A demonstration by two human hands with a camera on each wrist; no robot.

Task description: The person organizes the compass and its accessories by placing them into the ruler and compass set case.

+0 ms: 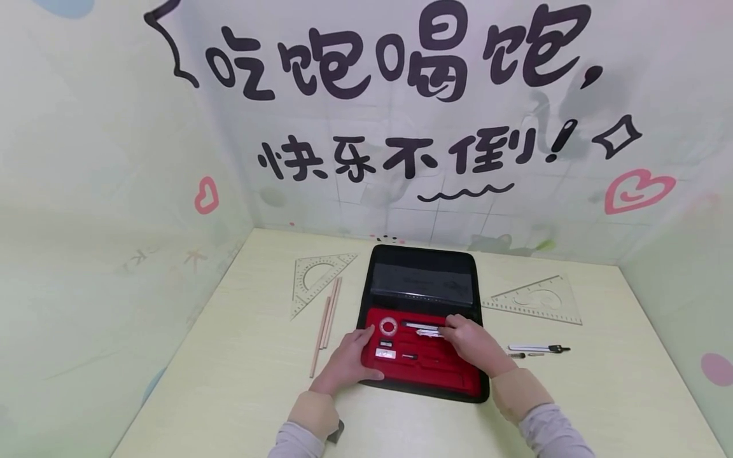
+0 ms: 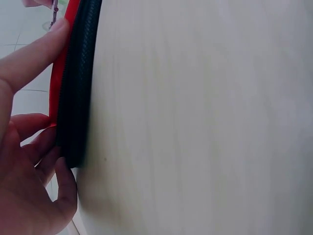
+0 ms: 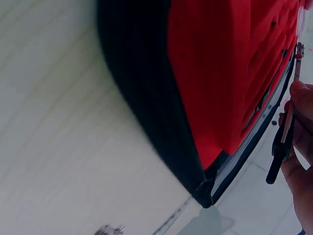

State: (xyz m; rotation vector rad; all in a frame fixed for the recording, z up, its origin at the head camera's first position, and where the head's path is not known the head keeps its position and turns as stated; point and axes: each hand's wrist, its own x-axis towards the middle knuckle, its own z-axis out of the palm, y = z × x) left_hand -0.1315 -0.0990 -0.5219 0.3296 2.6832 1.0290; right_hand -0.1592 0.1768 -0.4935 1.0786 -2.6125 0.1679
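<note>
A black zip case (image 1: 366, 299) lies unfolded on the table, its lower half fitted with a red moulded tray (image 1: 452, 369). My left hand (image 1: 346, 359) grips the case's left edge, thumb and fingers spread along it. In my right hand (image 1: 472, 343), thumb and fingers pinch a drawing compass (image 3: 288, 122) with silver legs and a black handle, held over the tray's upper right. Near it a slim silver tool (image 1: 420, 325) sits in a slot. A ring-shaped white piece (image 1: 388, 327), a sharpener (image 1: 386, 343), a white eraser (image 1: 385, 353) and a small dark piece (image 1: 409, 357) lie in the tray.
Left of the case are a clear set square (image 1: 312, 280) and wooden pencils (image 1: 325, 331). To the right lie another clear set square (image 1: 538, 302), a second compass (image 1: 538, 348) and small metal parts (image 1: 518, 355). A printed wall sheet (image 1: 372, 210) stands behind the table.
</note>
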